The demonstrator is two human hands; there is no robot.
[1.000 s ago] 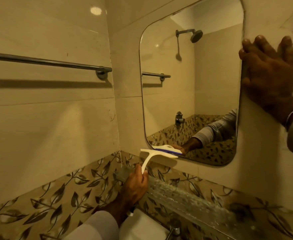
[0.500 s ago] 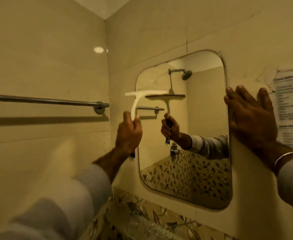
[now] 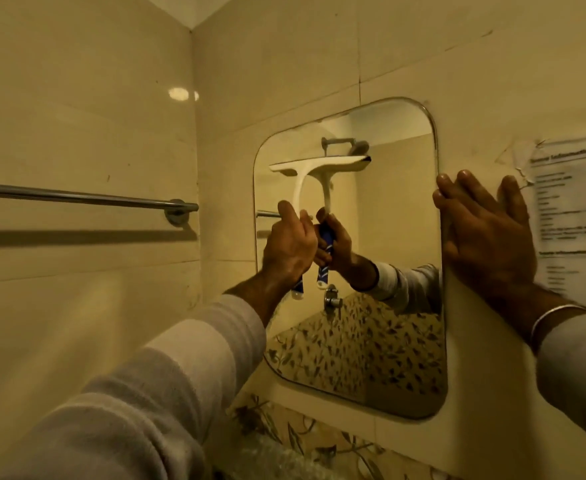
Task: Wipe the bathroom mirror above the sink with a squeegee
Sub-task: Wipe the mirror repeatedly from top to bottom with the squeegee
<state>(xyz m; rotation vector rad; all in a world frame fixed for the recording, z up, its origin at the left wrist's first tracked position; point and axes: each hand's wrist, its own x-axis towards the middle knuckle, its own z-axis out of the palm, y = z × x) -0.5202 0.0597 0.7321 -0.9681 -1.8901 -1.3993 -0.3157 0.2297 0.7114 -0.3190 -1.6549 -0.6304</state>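
Observation:
A rounded rectangular mirror [image 3: 388, 209] hangs on the beige tiled wall. My left hand [image 3: 289, 249] grips the blue and white handle of a white squeegee [image 3: 300, 183], whose blade lies flat against the upper left part of the glass. The mirror reflects the squeegee, the hand and a sleeve. My right hand [image 3: 485, 233] lies flat with spread fingers on the mirror's right edge and the wall beside it, holding nothing.
A chrome towel bar [image 3: 77, 197] runs along the left wall. A printed paper notice [image 3: 575, 209] is stuck to the wall right of the mirror. Leaf-patterned tiles [image 3: 302, 431] run below the mirror. The sink is out of view.
My left hand lifted the squeegee from the mirror's bottom edge up to its upper left part, then shifted it right onto the glass. The view tilted upward. My right hand stayed on the right edge.

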